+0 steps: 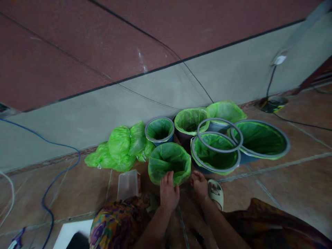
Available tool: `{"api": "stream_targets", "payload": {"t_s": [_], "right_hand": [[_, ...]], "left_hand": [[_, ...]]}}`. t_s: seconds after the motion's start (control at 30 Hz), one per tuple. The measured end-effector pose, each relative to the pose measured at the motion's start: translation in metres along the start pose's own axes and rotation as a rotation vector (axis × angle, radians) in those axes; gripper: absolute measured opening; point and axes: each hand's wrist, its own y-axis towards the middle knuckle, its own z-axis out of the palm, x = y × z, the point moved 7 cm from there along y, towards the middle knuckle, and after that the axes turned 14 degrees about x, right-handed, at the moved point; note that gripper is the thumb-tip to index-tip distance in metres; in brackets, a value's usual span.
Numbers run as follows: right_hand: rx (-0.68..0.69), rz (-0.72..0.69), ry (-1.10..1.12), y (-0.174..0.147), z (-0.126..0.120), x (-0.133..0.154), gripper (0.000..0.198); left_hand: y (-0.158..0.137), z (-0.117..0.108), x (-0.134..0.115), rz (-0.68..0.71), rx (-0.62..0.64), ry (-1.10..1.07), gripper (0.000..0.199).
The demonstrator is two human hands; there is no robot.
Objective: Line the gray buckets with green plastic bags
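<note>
A bin lined with a green plastic bag [157, 162] stands right in front of me, the bag folded out over its rim. My left hand [169, 193] lies at the near edge of this liner, fingers stretched out over the rim and thumb apart. Just right of the same bin is my right hand [200, 185], its fingers curled in. Whether it pinches anything is too blurred to tell. To the right, a loose grey ring [220, 149] rests across another green-lined bin [207, 166] that has a grey rim of its own.
More lined bins stand behind and right: a small blue one [159, 140], a dark one [183, 135] and a wide one [278, 155]. Knotted green bags [119, 145] lie by the wall at left. Nearby are a clear plastic box [127, 185] and a blue cable [49, 185].
</note>
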Motion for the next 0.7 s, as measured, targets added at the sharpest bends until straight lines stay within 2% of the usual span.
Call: {"api": "stream_targets", "payload": {"t_s": [0.03,0.1,0.2,0.33,0.5,0.57,0.63,0.7], "right_hand": [[0.05,-0.039,-0.005,0.002,0.006,0.004,0.049],[0.141,-0.108,-0.036,0.004,0.018,0.01,0.054],[0.228,-0.136,-0.075,0.005,0.028,0.013,0.061],[0.247,-0.087,-0.017,0.004,0.026,0.011,0.064],[0.047,-0.05,-0.001,0.005,0.004,0.01,0.054],[-0.002,-0.047,-0.001,0.006,0.0,0.01,0.05],[-0.02,-0.053,0.02,0.007,0.0,0.011,0.048],[-0.022,-0.065,0.041,0.008,0.002,0.012,0.047]], "left_hand": [[0.005,0.014,-0.006,0.024,0.089,0.046,0.053],[0.017,0.036,-0.002,-0.027,0.224,0.103,0.041],[0.033,0.047,0.017,-0.142,0.315,0.137,0.023],[0.039,0.037,0.034,-0.153,0.36,0.153,0.018],[0.033,0.013,0.049,-0.136,0.443,0.238,0.021],[0.034,0.003,0.048,-0.093,0.544,0.383,0.025],[0.038,-0.001,0.043,-0.047,0.706,0.611,0.036],[0.05,-0.005,0.036,-0.063,0.797,0.673,0.062]]}}
